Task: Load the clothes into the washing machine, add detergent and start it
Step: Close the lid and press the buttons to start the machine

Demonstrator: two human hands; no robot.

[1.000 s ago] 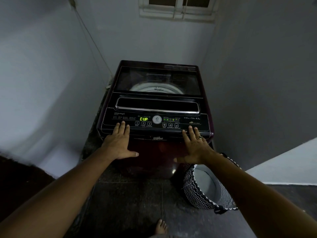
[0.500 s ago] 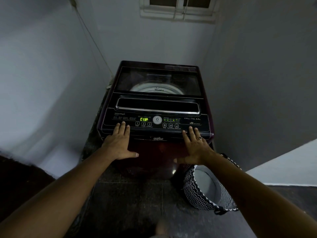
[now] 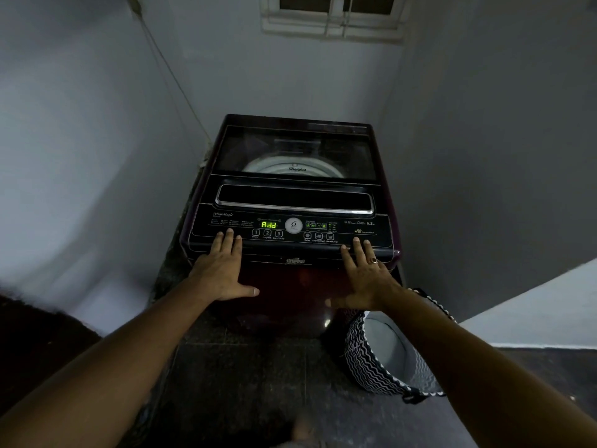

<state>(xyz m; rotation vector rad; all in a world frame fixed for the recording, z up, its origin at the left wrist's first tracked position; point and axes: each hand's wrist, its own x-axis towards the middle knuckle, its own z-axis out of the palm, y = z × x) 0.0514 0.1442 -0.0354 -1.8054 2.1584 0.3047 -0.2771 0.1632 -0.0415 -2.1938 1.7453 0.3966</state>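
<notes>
A dark maroon top-load washing machine (image 3: 290, 286) stands in a narrow corner with its glass lid (image 3: 294, 150) shut; the drum rim shows through it. Its black control panel (image 3: 355, 236) glows with a green display (image 3: 268, 225) reading "Add". My left hand (image 3: 223, 270) lies flat with straight fingers on the panel's front left edge. Near the front right edge my right hand (image 3: 365, 273), wearing a ring, rests the same way. Neither hand holds anything. No clothes or detergent are visible.
A black-and-white zigzag laundry basket (image 3: 365, 360) stands on the dark floor at the machine's right, its grey inside showing no clothes. Walls close in on both sides, with a window (image 3: 332, 14) high behind. A cord (image 3: 168, 69) runs down the left wall.
The green display has switched from "CUP" to "Add". Both hands stay on the front edge of the panel.
</notes>
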